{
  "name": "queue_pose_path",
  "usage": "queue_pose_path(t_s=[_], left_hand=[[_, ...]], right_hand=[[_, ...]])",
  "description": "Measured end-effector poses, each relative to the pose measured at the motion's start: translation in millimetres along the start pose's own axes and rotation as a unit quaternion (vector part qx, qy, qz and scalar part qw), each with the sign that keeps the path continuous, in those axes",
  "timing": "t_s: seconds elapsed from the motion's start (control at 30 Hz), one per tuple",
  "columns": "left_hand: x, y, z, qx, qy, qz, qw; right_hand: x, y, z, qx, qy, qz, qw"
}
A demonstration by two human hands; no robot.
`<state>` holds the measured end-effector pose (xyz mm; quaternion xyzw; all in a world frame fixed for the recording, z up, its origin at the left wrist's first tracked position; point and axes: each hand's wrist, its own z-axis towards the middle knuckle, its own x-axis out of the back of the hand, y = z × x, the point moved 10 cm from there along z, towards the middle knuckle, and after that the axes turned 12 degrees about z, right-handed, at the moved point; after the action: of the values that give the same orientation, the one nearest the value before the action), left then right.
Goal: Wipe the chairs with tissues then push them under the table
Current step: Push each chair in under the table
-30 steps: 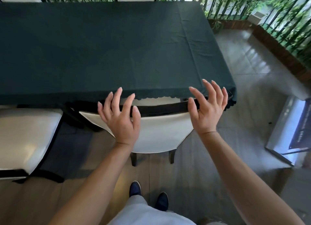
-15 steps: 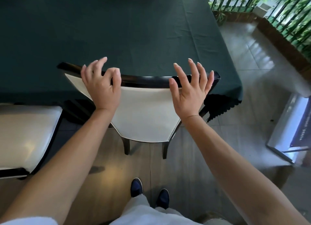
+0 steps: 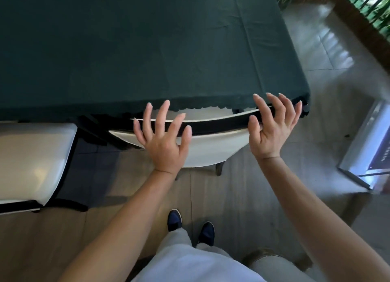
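Two dark shoes [image 3: 190, 226] at bottom centre, left hand [image 3: 163, 140] and right hand [image 3: 272, 129] with fingers spread, holding nothing, against the chair [image 3: 213, 148] backrest mid-frame, seat tucked beneath the green-clothed table [image 3: 147, 49], second chair [image 3: 31, 161] at left.

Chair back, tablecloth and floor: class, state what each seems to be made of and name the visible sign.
Chair back: smooth white padding, probably leather or vinyl, given its soft sheen; its dark top rail looks like painted or stained wood.
Tablecloth: matte dark green woven fabric, shown by creases and a scalloped hem.
Floor: grey wood-look planks, possibly laminate or tile; seams and grain show.
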<state>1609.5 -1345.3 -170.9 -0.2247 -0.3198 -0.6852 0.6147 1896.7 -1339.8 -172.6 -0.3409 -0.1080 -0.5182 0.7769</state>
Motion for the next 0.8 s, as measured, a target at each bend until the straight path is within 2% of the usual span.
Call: queue_pose_path(t_s=[0.13,0.33,0.47,0.63,0.8], left_hand=[[-8,-31,13,-0.031,0.021,0.008,0.999],[-19,-63,26,-0.029,0.007,-0.006,1.000],[-21,-44,28,-0.021,0.001,-0.001,1.000],[-32,-9,26,-0.016,-0.029,-0.004,0.999],[-51,-28,62,-0.041,-0.028,-0.007,0.999]], right_hand=[[-14,-30,-7,0.011,-0.001,0.001,1.000],[-35,-54,-10,0.000,-0.006,0.001,1.000],[-34,-36,4,0.039,-0.008,-0.010,0.999],[-36,5,18,0.030,-0.019,-0.014,0.999],[-56,-11,36,0.018,-0.013,-0.012,1.000]])
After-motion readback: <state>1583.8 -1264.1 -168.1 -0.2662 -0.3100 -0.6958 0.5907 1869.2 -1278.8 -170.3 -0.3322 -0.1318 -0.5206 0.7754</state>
